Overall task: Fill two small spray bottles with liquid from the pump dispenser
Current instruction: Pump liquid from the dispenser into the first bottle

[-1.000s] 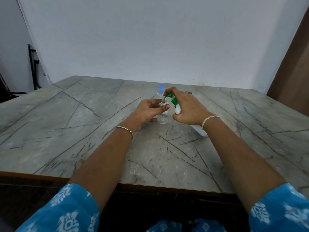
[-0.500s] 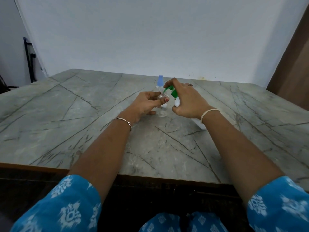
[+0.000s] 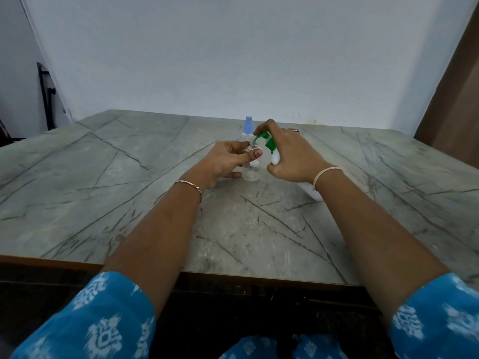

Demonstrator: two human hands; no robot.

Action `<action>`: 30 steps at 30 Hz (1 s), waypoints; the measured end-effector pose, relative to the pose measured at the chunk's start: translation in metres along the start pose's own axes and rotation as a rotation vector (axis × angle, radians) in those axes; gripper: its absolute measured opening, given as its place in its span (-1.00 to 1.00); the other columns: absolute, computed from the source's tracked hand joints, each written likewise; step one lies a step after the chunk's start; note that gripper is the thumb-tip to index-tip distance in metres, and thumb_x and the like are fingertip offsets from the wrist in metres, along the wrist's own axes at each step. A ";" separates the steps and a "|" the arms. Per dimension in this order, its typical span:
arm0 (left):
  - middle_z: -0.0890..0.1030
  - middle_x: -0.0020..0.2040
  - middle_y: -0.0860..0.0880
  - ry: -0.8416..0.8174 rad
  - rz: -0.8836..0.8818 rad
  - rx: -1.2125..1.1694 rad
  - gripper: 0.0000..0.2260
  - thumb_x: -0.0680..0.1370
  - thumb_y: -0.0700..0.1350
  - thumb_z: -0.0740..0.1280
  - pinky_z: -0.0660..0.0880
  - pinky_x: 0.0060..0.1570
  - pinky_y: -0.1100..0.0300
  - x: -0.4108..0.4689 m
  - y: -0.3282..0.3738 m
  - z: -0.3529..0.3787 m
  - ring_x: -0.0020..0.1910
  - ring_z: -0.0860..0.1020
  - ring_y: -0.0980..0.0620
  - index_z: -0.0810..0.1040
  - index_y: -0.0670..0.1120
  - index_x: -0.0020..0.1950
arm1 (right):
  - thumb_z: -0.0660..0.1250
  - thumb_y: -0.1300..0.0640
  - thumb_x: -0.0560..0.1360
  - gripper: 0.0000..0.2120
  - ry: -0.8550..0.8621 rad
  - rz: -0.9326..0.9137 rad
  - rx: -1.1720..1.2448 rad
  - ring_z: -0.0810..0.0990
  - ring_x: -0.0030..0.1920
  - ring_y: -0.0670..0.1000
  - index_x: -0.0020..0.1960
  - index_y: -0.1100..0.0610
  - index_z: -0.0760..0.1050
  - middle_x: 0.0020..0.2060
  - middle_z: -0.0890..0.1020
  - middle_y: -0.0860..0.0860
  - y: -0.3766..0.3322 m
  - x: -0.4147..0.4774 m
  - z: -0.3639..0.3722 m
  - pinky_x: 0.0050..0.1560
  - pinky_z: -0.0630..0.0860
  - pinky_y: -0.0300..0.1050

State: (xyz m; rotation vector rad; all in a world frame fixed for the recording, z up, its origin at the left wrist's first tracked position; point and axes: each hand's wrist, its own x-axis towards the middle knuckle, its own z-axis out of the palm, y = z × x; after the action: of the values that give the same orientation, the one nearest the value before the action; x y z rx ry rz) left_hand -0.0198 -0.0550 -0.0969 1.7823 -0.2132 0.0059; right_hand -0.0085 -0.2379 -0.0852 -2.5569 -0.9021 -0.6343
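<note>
A grey, dark-veined stone-look table (image 3: pixel 129 203) with a brown front edge carries an uncapped clear bottle (image 3: pixel 251 174) upright near its middle, a blue-capped spray bottle (image 3: pixel 248 126) just behind that bottle, and a tilted white pump dispenser (image 3: pixel 274 157) just right of it.

Nothing legible is showing anywhere in view: no text, brand, number or sign. The white plastic pump dispenser with green pump head (image 3: pixel 275 158) is showing only a sliver of bare plastic, the rest hidden by the hand. The small clear plastic bottle with open neck (image 3: pixel 251 174) and the small clear spray bottle with pale blue cap (image 3: pixel 248 126) are showing no readable print either, and are too small in frame to tell more.
</note>
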 end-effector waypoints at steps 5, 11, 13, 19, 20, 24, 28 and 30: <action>0.67 -0.05 0.06 -0.006 -0.010 -0.015 -0.65 0.44 0.00 0.47 0.60 -0.12 0.19 0.000 0.000 -0.001 -0.02 0.60 0.11 0.59 -0.03 0.20 | 0.32 0.11 0.27 -0.39 0.020 -0.001 -0.024 0.50 -0.12 0.12 0.30 -0.02 0.25 0.04 0.57 0.04 0.000 0.000 0.001 -0.05 0.53 0.11; 0.67 -0.08 0.06 -0.016 -0.017 -0.036 -0.63 0.44 0.01 0.47 0.58 -0.16 0.22 -0.001 0.001 -0.001 -0.06 0.61 0.14 0.59 -0.04 0.22 | 0.24 -0.03 0.24 -0.27 -0.012 0.009 -0.075 0.51 -0.12 0.10 0.40 -0.14 0.17 -0.03 0.57 0.05 0.005 -0.003 0.002 -0.05 0.53 0.09; 0.67 -0.05 0.05 -0.015 -0.015 -0.033 -0.63 0.43 0.01 0.48 0.58 -0.13 0.20 -0.002 0.001 0.000 -0.04 0.61 0.13 0.59 -0.03 0.22 | 0.26 0.00 0.25 -0.31 -0.006 0.007 -0.051 0.51 -0.13 0.09 0.37 -0.10 0.21 0.00 0.58 0.05 0.004 -0.003 0.002 -0.03 0.53 0.10; 0.64 0.03 0.03 0.000 -0.021 0.003 -0.62 0.44 0.02 0.46 0.58 -0.07 0.16 -0.002 0.003 0.000 0.02 0.58 0.09 0.56 -0.02 0.23 | 0.33 0.14 0.28 -0.39 0.038 0.002 -0.046 0.51 -0.09 0.12 0.30 -0.04 0.27 0.03 0.57 0.03 0.000 -0.001 0.003 -0.02 0.52 0.12; 0.65 0.02 0.03 -0.001 -0.021 0.004 -0.64 0.44 0.03 0.46 0.58 -0.07 0.16 -0.002 0.003 0.000 0.01 0.58 0.09 0.57 -0.01 0.21 | 0.31 0.10 0.27 -0.38 0.040 0.001 -0.057 0.51 -0.09 0.12 0.31 -0.06 0.26 0.01 0.57 0.03 0.001 -0.001 0.004 -0.03 0.53 0.12; 0.67 -0.02 0.04 -0.008 -0.023 0.006 -0.60 0.44 0.05 0.47 0.59 -0.01 0.15 -0.002 0.002 -0.001 -0.01 0.60 0.11 0.57 -0.02 0.24 | 0.23 -0.03 0.26 -0.24 0.022 0.015 -0.107 0.49 -0.10 0.11 0.44 -0.24 0.09 -0.07 0.56 0.04 0.006 -0.004 0.004 -0.07 0.52 0.07; 0.67 -0.03 0.04 -0.008 -0.023 0.007 -0.57 0.43 0.06 0.47 0.59 -0.01 0.14 -0.002 0.001 0.000 -0.01 0.60 0.11 0.56 -0.02 0.26 | 0.30 0.07 0.30 -0.15 -0.003 0.023 -0.130 0.47 -0.12 0.11 0.47 -0.31 0.01 -0.16 0.52 0.04 0.006 -0.005 0.002 -0.13 0.51 0.02; 0.66 -0.03 0.04 -0.003 -0.024 0.004 -0.60 0.43 0.05 0.48 0.59 0.02 0.11 -0.003 0.002 0.000 0.00 0.60 0.09 0.57 -0.02 0.23 | 0.28 0.04 0.28 -0.24 -0.005 0.026 -0.116 0.49 -0.09 0.12 0.42 -0.26 0.11 -0.09 0.55 0.04 0.006 -0.004 0.003 -0.06 0.53 0.09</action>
State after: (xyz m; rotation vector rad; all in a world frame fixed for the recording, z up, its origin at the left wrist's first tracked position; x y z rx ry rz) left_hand -0.0229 -0.0550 -0.0956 1.7888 -0.1940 -0.0139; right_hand -0.0069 -0.2430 -0.0909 -2.6693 -0.8555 -0.6916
